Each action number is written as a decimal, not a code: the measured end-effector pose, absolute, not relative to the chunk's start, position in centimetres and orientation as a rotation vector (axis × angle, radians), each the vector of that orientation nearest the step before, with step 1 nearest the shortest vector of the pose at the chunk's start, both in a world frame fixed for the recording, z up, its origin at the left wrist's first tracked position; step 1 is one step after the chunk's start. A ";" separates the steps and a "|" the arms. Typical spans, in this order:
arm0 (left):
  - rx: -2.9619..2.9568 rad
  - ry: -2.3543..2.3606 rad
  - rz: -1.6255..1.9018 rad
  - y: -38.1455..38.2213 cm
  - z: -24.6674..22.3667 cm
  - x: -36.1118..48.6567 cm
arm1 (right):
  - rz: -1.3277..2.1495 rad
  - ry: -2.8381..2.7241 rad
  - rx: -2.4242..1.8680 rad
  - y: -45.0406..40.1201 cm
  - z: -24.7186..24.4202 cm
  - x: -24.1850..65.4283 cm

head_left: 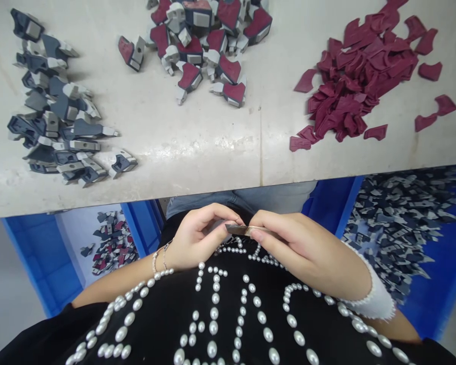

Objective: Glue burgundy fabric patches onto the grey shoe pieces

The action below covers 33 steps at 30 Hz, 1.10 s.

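Close to my body, below the table edge, both hands meet at their fingertips. My right hand (294,243) is closed around a small knife (236,229), its flat metal blade pointing left and its handle mostly hidden by the fingers. My left hand (199,235) is closed in a pinch right at the blade. A sliver of dark red shows between its fingertips, apparently a small maroon piece, mostly covered by the fingers. The blade lies against or just beside the left thumb; I cannot tell which.
On the pale table (197,152) lie a maroon pile (349,96), grey-blue parts (68,121) at left and grey parts with maroon inlays (197,45) at the back. Below the edge stand a left blue bin (41,258) and a right blue bin (441,284), both holding parts.
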<state>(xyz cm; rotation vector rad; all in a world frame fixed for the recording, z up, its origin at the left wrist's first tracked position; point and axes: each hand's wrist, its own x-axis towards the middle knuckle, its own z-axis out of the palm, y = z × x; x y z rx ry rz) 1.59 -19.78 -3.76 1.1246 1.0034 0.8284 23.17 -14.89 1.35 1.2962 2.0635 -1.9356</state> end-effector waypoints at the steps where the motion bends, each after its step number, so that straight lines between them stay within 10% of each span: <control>1: 1.106 1.007 0.827 -19.8 -3.7 1.6 | -1.939 2.063 1.302 -14.9 1.3 23.0; 33: 1.451 1.058 1.010 -19.5 -3.9 1.7 | -1.947 2.054 1.364 -14.6 0.8 22.8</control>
